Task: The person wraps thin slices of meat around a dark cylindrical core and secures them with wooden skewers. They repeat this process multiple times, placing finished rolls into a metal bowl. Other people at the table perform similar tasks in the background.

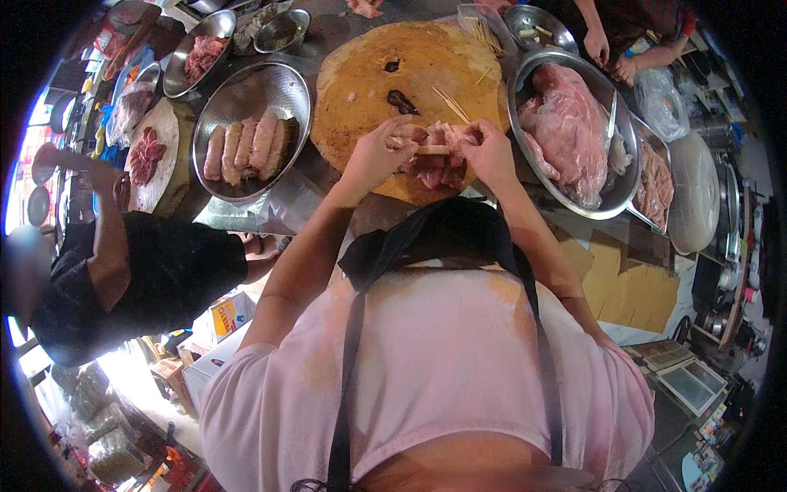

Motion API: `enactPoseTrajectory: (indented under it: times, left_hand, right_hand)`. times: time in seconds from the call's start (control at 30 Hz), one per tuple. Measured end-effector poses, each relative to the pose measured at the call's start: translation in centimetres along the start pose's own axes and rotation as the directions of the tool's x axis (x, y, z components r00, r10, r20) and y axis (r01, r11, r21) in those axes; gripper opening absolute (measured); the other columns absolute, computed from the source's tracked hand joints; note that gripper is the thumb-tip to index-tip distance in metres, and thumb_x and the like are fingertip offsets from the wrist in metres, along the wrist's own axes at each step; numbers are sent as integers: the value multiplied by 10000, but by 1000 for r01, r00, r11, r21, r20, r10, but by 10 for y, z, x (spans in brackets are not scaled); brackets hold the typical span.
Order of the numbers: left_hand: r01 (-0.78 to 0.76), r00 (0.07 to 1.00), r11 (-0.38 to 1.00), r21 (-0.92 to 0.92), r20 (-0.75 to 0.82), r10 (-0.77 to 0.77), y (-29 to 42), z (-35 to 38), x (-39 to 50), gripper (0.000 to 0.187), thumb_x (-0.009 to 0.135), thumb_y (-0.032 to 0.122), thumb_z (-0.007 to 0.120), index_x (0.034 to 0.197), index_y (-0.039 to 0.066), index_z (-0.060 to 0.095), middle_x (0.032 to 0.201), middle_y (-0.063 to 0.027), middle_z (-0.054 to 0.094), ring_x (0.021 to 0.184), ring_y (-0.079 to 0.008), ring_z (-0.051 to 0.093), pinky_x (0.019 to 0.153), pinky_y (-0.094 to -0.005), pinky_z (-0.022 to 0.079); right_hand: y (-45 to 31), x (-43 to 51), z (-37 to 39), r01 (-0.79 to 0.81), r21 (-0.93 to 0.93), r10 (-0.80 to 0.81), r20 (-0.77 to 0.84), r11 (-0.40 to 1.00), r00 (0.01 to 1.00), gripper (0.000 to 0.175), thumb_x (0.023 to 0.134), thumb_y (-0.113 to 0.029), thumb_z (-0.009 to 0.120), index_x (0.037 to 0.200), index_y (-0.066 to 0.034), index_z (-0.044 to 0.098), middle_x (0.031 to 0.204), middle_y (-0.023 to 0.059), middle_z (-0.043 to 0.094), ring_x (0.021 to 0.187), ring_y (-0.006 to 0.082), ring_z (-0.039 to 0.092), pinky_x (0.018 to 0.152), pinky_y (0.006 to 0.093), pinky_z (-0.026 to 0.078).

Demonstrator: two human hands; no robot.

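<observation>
At the near edge of a round wooden chopping block (350, 67), my left hand (382, 150) and my right hand (490, 154) pinch a piece of raw meat (433, 175) from either side. A short pale stick-shaped piece (433, 149) lies across the meat between my fingers; I cannot tell what it is. Just beyond my right hand, several thin wooden skewers (452, 103) lie on the block. To the left, a steel bowl (246, 83) holds several raw meat rolls (247, 147) side by side. My fingers partly hide the meat.
A large steel basin (522, 67) of raw meat (572, 129) stands right, a knife (612, 117) inside. Beyond the block are a container of skewers (482, 34) and a bowl (541, 27). Another person's hands (605, 58) are at far right; a person in black (154, 264) stands left.
</observation>
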State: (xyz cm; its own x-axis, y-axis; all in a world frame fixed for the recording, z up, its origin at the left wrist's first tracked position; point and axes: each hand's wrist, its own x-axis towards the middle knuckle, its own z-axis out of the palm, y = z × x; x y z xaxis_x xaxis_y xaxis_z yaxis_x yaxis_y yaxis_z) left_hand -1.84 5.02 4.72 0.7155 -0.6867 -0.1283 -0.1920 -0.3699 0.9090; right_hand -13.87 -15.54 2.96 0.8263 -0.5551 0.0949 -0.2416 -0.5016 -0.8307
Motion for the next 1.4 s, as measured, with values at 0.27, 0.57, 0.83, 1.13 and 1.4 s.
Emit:
enactPoseTrajectory:
  times: [0.27,0.57,0.83,1.13,1.4]
  left_hand:
    - [-370,921,774,514,94,378,-46,-2,-5,427,779,134,650,1205,107,656,1158,-143,649,1160,-345,556,1033,-413,429]
    - [-155,966,900,408,-127,224,-54,-13,-37,377,825,69,575,1200,62,612,1150,-195,609,1100,-392,574,953,-447,479]
    - [-156,982,938,309,-56,182,-45,-21,-38,406,828,118,602,1231,78,581,1113,-182,605,1045,-408,589,889,-462,498]
    - [-431,857,735,524,-19,516,-50,1,-21,434,716,69,638,1150,69,627,1167,-125,601,1092,-340,567,964,-423,468]
    - [-399,882,745,534,1,472,-53,1,-13,372,731,74,647,1103,60,627,1156,-118,600,1091,-337,564,962,-419,467]
  right_hand:
    - [-21,3,25,29,25,-32,162,999,986,243,814,-200,727,971,-28,657,826,155,681,786,309,680,707,388,531]
    - [-30,8,20,23,-76,3,331,997,944,251,860,-219,641,1029,-34,658,915,172,710,837,310,699,759,404,540]
    - [-23,6,35,279,-231,-180,374,932,910,348,794,-340,746,965,-52,655,1029,144,638,985,339,639,805,433,528]
    - [-25,-3,40,332,-305,-277,209,893,938,351,796,-292,720,1055,-64,652,1065,138,607,984,349,633,836,438,535]
    - [-19,50,55,360,-382,-181,431,851,884,255,795,-207,683,1010,-70,703,1104,166,642,1031,351,630,885,444,513]
